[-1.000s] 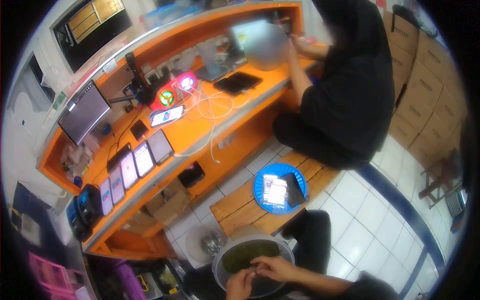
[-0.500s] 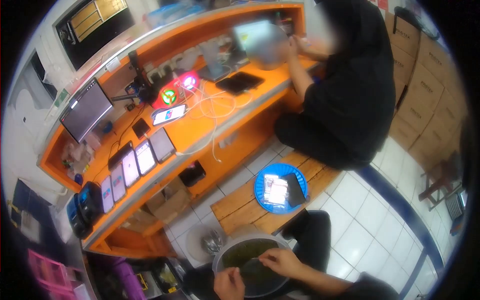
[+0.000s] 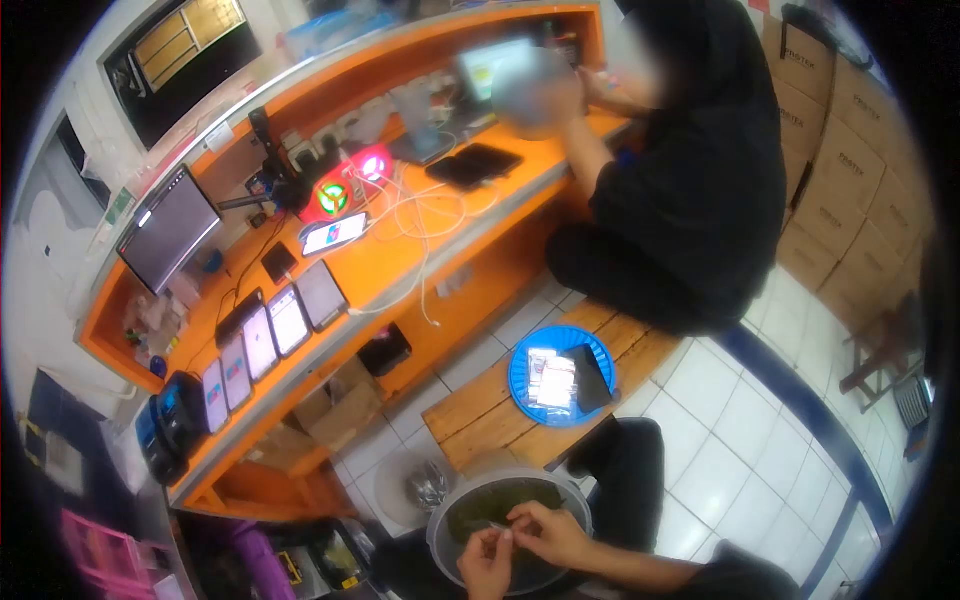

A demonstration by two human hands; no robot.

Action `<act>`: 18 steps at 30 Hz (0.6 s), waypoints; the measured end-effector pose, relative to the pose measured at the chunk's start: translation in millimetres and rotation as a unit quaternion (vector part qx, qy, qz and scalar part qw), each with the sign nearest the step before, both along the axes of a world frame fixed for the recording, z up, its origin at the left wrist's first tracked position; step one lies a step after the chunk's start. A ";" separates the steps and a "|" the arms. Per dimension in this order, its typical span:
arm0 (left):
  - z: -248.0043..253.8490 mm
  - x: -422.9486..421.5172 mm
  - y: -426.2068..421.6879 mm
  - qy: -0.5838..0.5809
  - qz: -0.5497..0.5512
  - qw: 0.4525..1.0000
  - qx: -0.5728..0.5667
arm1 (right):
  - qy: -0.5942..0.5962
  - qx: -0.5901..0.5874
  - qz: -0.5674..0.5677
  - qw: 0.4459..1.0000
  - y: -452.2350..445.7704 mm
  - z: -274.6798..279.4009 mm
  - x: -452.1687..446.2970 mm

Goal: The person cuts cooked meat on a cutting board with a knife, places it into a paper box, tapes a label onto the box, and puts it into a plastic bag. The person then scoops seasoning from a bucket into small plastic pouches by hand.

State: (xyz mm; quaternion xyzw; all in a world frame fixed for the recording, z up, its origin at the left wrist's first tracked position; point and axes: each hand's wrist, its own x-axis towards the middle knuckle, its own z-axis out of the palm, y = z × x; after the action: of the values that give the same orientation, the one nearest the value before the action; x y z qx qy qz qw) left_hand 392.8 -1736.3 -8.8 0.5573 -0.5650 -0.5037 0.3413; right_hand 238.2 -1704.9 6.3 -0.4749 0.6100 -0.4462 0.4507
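My left hand [image 3: 487,563] is closed in a pinch above a round pale tub [image 3: 436,530]. My right hand [image 3: 550,535] is pinched too, its fingertips almost meeting those of the left. Between the fingertips shows a small pale, see-through piece [image 3: 504,527], too small and blurred to name. Dark green material [image 3: 475,508] lies inside the tub, which sits at my lap. A smaller whitish container [image 3: 393,487] with crumpled silvery or clear plastic [image 3: 427,486] in it stands left of the tub.
A blue basket [image 3: 519,372] with white packets and a black flat item rests on a wooden bench [image 3: 468,427]. Another person [image 3: 690,180] in black sits at the orange desk [image 3: 390,270]. Several phones [image 3: 260,340] stand along its edge. Cardboard boxes [image 3: 850,180] are stacked at right.
My left hand has moved up and right toward my right hand, and their fingertips now nearly touch. The see-through piece has come between them. The view has shifted slightly.
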 end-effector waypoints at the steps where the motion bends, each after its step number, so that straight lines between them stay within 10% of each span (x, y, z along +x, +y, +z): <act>1: -6.2 2.3 -0.4 0.043 -0.012 0.999 0.018 | 0.000 0.000 -0.001 1.000 0.2 -1.6 -0.6; 12: -11.2 30.6 -15.4 0.106 -0.093 0.971 0.194 | -0.326 0.062 0.022 0.943 0.0 -37.3 -4.3; 14: 13.7 14.2 -10.6 -0.182 -0.161 0.969 -0.037 | -0.235 0.049 -0.001 0.971 5.6 -52.6 7.3; 18: 12.8 0.2 -3.9 -0.369 -0.153 0.888 -0.229 | -0.002 0.047 -0.028 0.998 4.9 -20.1 6.1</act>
State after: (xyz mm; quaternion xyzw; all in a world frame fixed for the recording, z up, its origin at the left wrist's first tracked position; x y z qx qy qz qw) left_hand 393.0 -1740.2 4.0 0.5160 -0.8281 -0.1638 0.1453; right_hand 244.3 -1700.0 -13.8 -0.4349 0.6425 -0.4303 0.4615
